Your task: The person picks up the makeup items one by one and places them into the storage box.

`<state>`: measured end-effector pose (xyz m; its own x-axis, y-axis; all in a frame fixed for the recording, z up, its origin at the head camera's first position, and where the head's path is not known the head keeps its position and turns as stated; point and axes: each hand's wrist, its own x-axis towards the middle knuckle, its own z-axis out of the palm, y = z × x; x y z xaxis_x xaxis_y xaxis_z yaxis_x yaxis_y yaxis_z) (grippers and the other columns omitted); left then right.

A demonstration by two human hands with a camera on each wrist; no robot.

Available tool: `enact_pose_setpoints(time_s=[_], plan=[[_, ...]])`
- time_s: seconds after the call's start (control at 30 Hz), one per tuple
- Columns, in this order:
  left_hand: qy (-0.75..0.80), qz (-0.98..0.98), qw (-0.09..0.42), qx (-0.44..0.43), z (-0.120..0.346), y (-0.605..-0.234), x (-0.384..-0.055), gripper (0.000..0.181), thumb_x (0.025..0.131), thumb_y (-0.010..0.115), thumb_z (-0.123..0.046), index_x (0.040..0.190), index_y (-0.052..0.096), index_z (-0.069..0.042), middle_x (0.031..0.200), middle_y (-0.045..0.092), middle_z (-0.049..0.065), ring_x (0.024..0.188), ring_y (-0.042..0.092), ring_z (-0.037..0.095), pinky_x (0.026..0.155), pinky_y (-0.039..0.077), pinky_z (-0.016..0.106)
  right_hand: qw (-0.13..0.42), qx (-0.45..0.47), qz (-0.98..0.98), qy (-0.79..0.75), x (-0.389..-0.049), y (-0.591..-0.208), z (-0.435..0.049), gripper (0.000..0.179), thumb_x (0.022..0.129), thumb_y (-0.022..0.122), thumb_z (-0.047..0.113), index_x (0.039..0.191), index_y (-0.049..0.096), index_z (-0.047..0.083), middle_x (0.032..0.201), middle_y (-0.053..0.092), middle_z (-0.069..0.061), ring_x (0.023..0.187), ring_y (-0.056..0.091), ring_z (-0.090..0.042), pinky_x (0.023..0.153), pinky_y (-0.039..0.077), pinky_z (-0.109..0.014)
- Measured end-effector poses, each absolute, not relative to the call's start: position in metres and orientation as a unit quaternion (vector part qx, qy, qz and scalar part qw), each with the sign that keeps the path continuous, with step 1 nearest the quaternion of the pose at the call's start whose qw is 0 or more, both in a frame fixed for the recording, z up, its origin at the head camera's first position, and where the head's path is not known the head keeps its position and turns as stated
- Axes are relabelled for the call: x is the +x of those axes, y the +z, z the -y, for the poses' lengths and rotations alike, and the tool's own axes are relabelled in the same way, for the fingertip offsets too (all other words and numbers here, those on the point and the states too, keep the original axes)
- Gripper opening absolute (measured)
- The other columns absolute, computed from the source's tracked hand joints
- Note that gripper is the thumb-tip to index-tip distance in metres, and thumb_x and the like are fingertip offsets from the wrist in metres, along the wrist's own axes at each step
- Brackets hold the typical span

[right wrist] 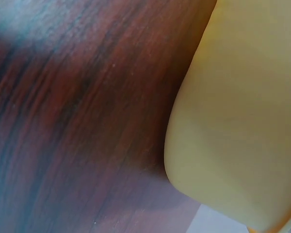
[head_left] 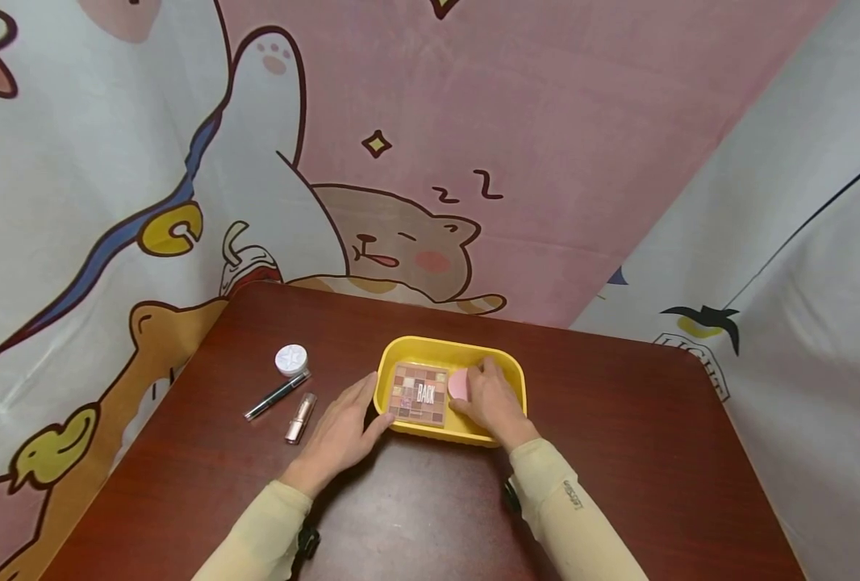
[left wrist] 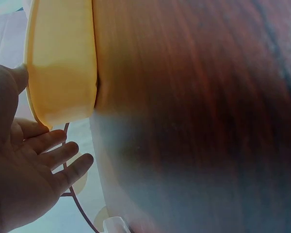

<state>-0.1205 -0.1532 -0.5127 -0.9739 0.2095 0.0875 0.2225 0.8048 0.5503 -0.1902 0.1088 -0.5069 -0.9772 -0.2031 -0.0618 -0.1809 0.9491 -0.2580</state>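
A yellow tray (head_left: 430, 436) stands on the table. A square eyeshadow palette (head_left: 419, 394) printed with "BACK" lies in its left part. Beside the palette, my right hand (head_left: 494, 397) reaches into the tray and holds a round pink disc (head_left: 459, 384) at its edge; whether it is a puff or a compact I cannot tell. My left hand (head_left: 343, 428) rests against the tray's left end, thumb and index finger touching the rim, the other fingers loosely extended in the left wrist view. The right wrist view shows the tray's outer wall (right wrist: 233, 121), with the right hand out of sight.
Left of the left hand lie a white round jar (head_left: 291, 360), a dark slim pen-like tube (head_left: 276, 395) and a rose-gold lipstick tube (head_left: 301, 418). The brown wooden table (head_left: 619, 452) meets a cartoon-printed curtain (head_left: 532, 161) at the back and sides.
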Motion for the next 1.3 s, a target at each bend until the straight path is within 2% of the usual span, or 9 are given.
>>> enact_pose_setpoints(time_s=[0.33,0.57,0.7,0.83,1.0,1.3], plan=[[-0.293,0.95,0.007,-0.11,0.153,-0.512,-0.12,0.081,0.1,0.067,-0.041,0.16,0.031,0.0,0.163,0.039,0.019,0.148,0.041,0.035,0.119,0.036,0.052,0.034,-0.104,-0.987,-0.117,-0.191,-0.507,-0.109,0.069,0.083,0.087,0.042,0.126,0.063,-0.007,0.116,0.049,-0.017,0.106,0.051,-0.033,0.098,0.051,-0.045],[-0.293,0.95,0.002,-0.11,0.153,-0.512,-0.12,0.081,0.101,0.066,-0.042,0.161,0.031,0.0,0.163,0.038,0.018,0.148,0.04,0.034,0.119,0.036,0.052,0.051,-0.104,-0.987,-0.114,-0.19,-0.502,-0.113,0.071,0.086,0.083,0.043,0.131,0.06,-0.006,0.126,0.05,-0.02,0.114,0.05,-0.034,0.106,0.049,-0.047],[-0.293,0.95,-0.009,-0.106,0.154,-0.512,-0.12,0.082,0.101,0.064,-0.044,0.162,0.029,-0.002,0.164,0.037,0.016,0.149,0.038,0.033,0.12,0.035,0.052,0.043,-0.113,-0.986,-0.114,-0.189,-0.497,-0.118,0.067,0.089,0.081,0.041,0.132,0.06,-0.005,0.131,0.051,-0.021,0.119,0.05,-0.035,0.109,0.047,-0.049],[-0.29,0.951,-0.008,-0.108,0.154,-0.512,-0.121,0.082,0.102,0.064,-0.044,0.162,0.028,-0.002,0.164,0.037,0.017,0.149,0.039,0.033,0.119,0.035,0.052,0.024,-0.119,-0.985,-0.119,-0.187,-0.49,-0.125,0.058,0.091,0.08,0.037,0.127,0.062,-0.003,0.136,0.052,-0.024,0.123,0.052,-0.038,0.107,0.049,-0.053],[-0.289,0.951,0.004,-0.111,0.153,-0.512,-0.12,0.082,0.101,0.066,-0.043,0.161,0.03,-0.001,0.163,0.039,0.018,0.148,0.04,0.035,0.118,0.037,0.053,0.001,-0.126,-0.983,-0.131,-0.184,-0.484,-0.132,0.049,0.092,0.078,0.032,0.125,0.063,-0.002,0.135,0.053,-0.024,0.125,0.051,-0.038,0.105,0.051,-0.052],[-0.289,0.951,0.005,-0.113,0.153,-0.512,-0.121,0.082,0.101,0.066,-0.042,0.161,0.03,0.0,0.163,0.038,0.018,0.148,0.04,0.035,0.118,0.036,0.053,-0.07,-0.159,-0.971,-0.166,-0.179,-0.482,-0.145,0.046,0.093,0.076,0.025,0.127,0.063,-0.004,0.125,0.057,-0.022,0.113,0.055,-0.038,0.099,0.053,-0.052]])
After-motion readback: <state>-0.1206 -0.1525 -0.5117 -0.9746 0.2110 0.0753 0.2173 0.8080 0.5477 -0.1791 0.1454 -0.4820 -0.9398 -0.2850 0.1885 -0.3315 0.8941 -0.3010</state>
